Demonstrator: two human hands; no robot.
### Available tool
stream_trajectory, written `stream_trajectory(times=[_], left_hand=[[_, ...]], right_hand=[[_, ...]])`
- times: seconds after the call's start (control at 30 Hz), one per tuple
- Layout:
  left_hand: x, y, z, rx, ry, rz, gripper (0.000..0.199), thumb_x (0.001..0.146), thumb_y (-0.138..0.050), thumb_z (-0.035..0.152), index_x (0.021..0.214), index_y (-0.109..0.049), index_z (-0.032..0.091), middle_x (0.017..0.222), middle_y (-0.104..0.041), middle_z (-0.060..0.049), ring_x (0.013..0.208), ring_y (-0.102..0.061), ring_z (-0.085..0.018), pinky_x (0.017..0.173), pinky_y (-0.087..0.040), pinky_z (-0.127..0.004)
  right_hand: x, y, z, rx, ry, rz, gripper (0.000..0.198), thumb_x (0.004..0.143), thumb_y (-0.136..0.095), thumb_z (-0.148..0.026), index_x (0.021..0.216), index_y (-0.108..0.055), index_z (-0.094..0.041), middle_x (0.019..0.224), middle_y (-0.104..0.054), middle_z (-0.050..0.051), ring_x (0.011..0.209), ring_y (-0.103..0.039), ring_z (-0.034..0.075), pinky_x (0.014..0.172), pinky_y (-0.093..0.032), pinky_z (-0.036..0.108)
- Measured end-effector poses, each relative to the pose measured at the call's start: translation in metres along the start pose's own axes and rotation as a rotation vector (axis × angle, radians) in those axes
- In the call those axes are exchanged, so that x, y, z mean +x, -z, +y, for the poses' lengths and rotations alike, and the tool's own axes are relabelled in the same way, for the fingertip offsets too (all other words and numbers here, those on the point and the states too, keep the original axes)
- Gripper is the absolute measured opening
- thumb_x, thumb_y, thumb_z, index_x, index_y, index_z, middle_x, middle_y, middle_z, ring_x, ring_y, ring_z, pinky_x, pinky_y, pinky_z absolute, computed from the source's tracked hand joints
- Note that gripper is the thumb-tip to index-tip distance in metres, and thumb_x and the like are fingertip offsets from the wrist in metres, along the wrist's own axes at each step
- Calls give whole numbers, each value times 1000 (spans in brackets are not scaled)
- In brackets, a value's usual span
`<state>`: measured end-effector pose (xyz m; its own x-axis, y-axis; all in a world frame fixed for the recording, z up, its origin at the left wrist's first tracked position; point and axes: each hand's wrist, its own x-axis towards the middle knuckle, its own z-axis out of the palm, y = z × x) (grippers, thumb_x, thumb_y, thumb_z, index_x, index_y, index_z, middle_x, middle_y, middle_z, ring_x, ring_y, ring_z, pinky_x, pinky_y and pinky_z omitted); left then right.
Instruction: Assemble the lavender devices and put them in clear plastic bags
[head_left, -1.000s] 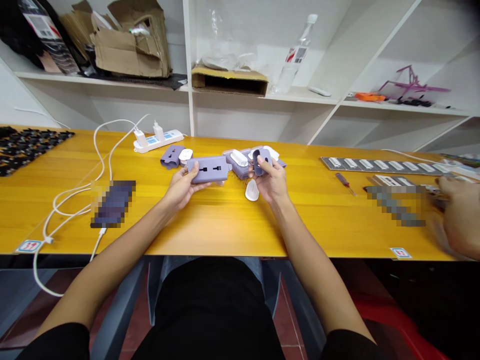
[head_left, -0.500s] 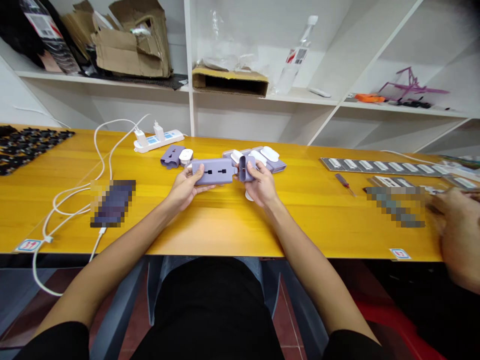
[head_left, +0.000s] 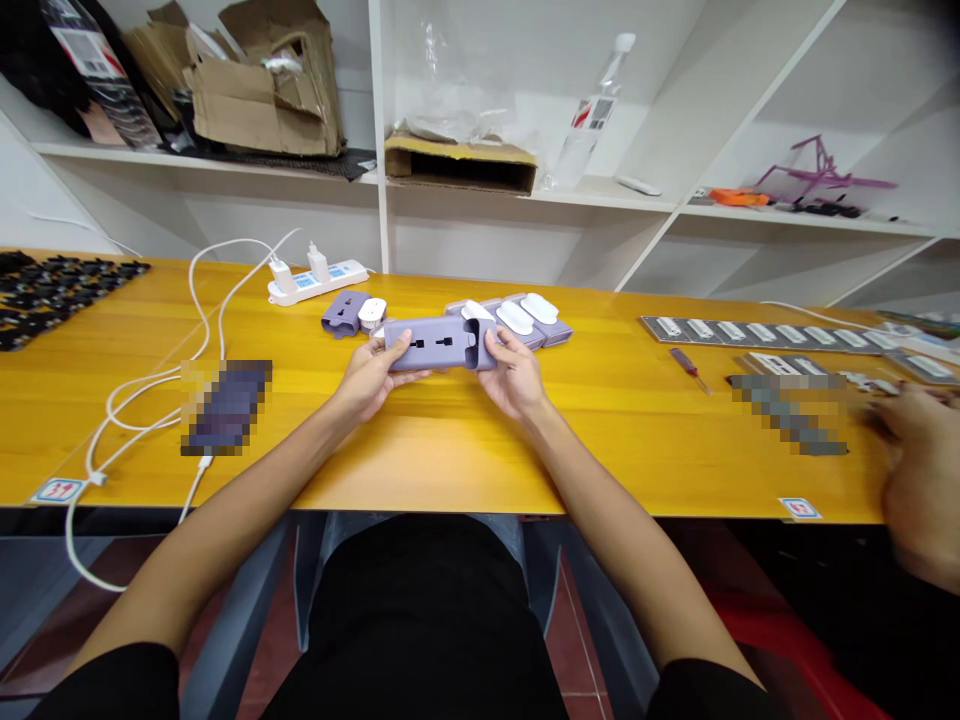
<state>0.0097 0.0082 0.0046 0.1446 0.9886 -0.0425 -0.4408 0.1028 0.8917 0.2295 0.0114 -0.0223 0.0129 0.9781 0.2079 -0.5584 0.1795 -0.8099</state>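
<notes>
My left hand (head_left: 367, 380) is closed around the left end of a long lavender plastic casing (head_left: 430, 355) that has two black keyhole-like cutouts in its face. With my right hand (head_left: 517, 375) I grip a short, hollow lavender piece (head_left: 482, 357) by its right side. Its opening faces the casing, and the two meet or nearly meet at the casing's right end. Just behind lie more lavender parts (head_left: 559, 333), topped with white rounded caps (head_left: 538, 307). Further left are another lavender casing (head_left: 345, 313) and a white rounded piece (head_left: 372, 313).
A power strip (head_left: 322, 281) with white plugs stands at the back left. White cable loops run to a blurred phone (head_left: 229, 408). On the right are a screwdriver (head_left: 688, 368), a long grey strip (head_left: 765, 333) and another person's hand (head_left: 922, 470). White shelving (head_left: 379, 230) borders the table.
My right hand has turned the short lavender piece and brought it left against the casing's end. My left hand is nearly still. The other person's hand has shifted slightly.
</notes>
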Motion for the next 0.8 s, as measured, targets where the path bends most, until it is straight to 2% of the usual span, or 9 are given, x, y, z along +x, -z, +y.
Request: stream_trajectory(times=[0.3,0.47,0.63,0.8], left_hand=[[-4,-3,-1,36,-103,38,34,87,-93,31,99,-65,14,109,-82,-11,103,-83,-28,98,-71,-56],[-3,-2,-2,57,-134,26,39,86,-93,35,98,-63,14,112,-81,-13,103,-83,-29,92,-73,-56],[-3,-2,-4,88,-125,24,45,85,-94,37,105,-62,14,115,-80,-12,105,-82,-29,88,-75,-53],[-3,-2,-5,100,-131,20,48,84,-95,37,107,-60,15,114,-80,-11,106,-82,-28,85,-75,-51]], right_hand=[[-4,-1,-3,-33,12,-3,33,82,-92,-39,105,-72,-26,94,-77,-2,80,-67,14,72,-59,29],[-8,-5,-6,-41,6,-4,41,77,-96,-42,104,-71,-26,91,-77,-2,78,-68,15,70,-60,29],[-12,-10,-5,-90,22,50,57,65,-104,-36,108,-67,-28,100,-80,-2,88,-75,16,77,-63,29],[-9,-7,-1,-196,64,81,61,66,-101,-39,114,-64,-27,101,-80,0,87,-76,19,75,-62,30]])
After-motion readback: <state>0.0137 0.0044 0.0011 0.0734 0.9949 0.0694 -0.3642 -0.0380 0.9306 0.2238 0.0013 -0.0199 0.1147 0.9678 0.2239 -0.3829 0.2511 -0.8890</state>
